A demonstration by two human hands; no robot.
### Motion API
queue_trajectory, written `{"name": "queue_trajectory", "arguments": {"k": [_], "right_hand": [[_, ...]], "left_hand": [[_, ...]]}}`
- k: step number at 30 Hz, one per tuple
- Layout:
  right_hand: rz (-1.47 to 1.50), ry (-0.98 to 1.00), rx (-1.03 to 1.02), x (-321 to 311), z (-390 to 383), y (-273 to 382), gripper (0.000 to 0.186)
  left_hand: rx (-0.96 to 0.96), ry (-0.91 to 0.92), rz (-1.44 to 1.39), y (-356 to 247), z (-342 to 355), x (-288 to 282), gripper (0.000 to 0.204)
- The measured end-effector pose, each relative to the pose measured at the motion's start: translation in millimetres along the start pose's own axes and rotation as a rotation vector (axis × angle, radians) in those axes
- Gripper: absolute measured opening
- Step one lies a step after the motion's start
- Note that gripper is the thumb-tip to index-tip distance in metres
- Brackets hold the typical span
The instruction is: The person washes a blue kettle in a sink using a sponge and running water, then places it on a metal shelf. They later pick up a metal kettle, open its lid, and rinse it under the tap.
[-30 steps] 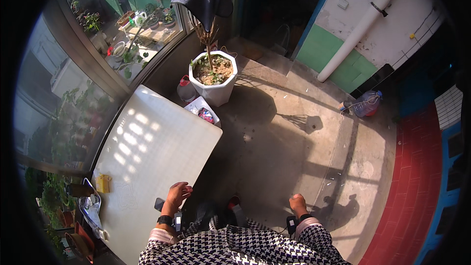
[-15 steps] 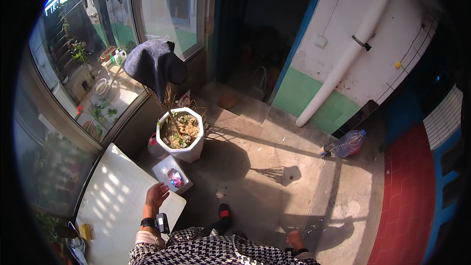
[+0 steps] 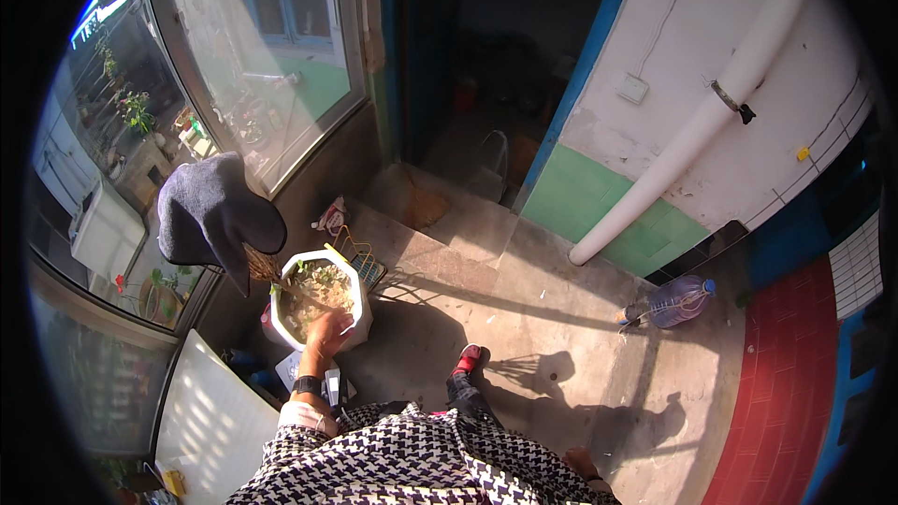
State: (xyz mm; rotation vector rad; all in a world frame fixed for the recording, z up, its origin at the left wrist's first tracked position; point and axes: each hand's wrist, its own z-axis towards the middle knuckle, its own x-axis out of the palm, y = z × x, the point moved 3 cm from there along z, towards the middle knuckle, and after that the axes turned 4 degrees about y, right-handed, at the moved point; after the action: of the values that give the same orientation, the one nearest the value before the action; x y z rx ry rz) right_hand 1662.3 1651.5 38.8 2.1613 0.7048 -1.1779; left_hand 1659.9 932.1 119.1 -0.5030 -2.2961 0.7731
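Observation:
My left hand (image 3: pixel 329 329), with a black watch (image 3: pixel 307 384) at the wrist, hangs in front of the near rim of a white octagonal planter (image 3: pixel 363 316). Its fingers look loosely spread, and nothing shows in them. Whether it touches the planter I cannot tell. Dry soil (image 3: pixel 313 292) and small green leaves fill the planter. A dark grey cloth hat (image 3: pixel 217 215) sits on dry brown stems rising from it. Low at the right, my right hand (image 3: pixel 580 461) shows only in part beside my checked coat; its fingers are too small and dim to make out.
A white table (image 3: pixel 210 421) stands at my left below the windows. Ahead, concrete steps (image 3: pixel 440 243) lead to a dark doorway (image 3: pixel 505 56). A large clear plastic bottle (image 3: pixel 681 302) stands by the wall at right, near a white pipe (image 3: pixel 692 131). A wire rack (image 3: pixel 360 257) lies behind the planter.
I have stepped forward, so the planter and hat sit nearer and further left. My left hand has passed from above the white box by the table to the planter's near side.

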Motion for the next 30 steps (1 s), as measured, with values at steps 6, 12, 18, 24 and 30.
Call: {"name": "queue_trajectory", "arguments": {"k": [6, 12, 18, 24, 30], "right_hand": [[1.664, -0.124, 0.9, -110.7, 164.5, -127.6, 0.02], [1.197, -0.29, 0.682, -266.7, 360.8, -184.2, 0.017], [1.356, -0.246, 0.583, -325.6, 495.8, -182.6, 0.015], [1.159, 0.062, 0.656, -380.8, 586.5, -174.8, 0.014], [1.138, -0.031, 0.563, -421.0, 684.1, -188.3, 0.022]], "left_hand": [[-0.291, -0.507, 0.095, 41.4, 94.3, -95.2, 0.011], [-0.249, -0.327, 0.139, 57.6, 136.9, -103.0, 0.019], [-0.024, -0.159, 1.125, -6.5, 254.3, -45.1, 0.02], [-0.17, -0.253, 0.227, -152.4, 394.9, 49.4, 0.01], [-0.082, -0.353, 0.158, -277.2, 474.4, 166.0, 0.007]]}}
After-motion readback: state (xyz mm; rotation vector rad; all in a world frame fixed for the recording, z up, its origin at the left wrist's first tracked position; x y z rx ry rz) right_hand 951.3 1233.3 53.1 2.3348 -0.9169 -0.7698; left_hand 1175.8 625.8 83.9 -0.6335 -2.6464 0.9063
